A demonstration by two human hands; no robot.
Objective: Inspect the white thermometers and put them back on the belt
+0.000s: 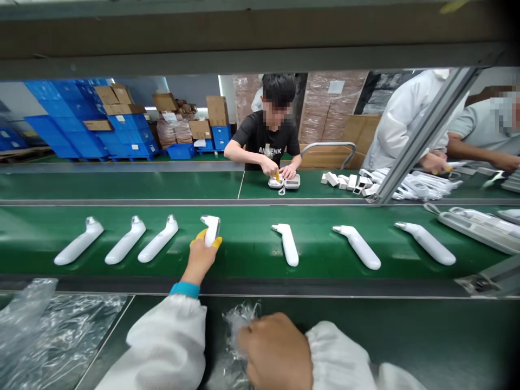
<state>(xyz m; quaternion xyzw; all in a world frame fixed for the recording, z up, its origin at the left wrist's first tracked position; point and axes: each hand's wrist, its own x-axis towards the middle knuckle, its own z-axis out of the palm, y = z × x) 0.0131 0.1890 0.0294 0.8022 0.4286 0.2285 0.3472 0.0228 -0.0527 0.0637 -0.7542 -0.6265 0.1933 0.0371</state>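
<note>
My left hand [203, 253], with yellow finger covers and a blue wristband, is closed around a white ear thermometer [212, 227] at the green belt. Its clear-tipped head points up and to the left. Three more white thermometers [158, 244] lie in a row to the left of that hand, and three others [289, 244] are spaced out on its right. Near the front of the lower surface, my right hand [278, 349] is curled into a fist, slightly blurred. Crumpled clear plastic film [239, 325] bunches at its fingers, which partly hide it.
Clear plastic bags [69, 325] lie at lower left. A metal post [430, 135] slants at right, near white cases [479, 227]. Across the belt, a co-worker [272, 130] handles a small open case [292, 181] beside small white boxes [349, 181]. An overhead beam [244, 32] spans the top.
</note>
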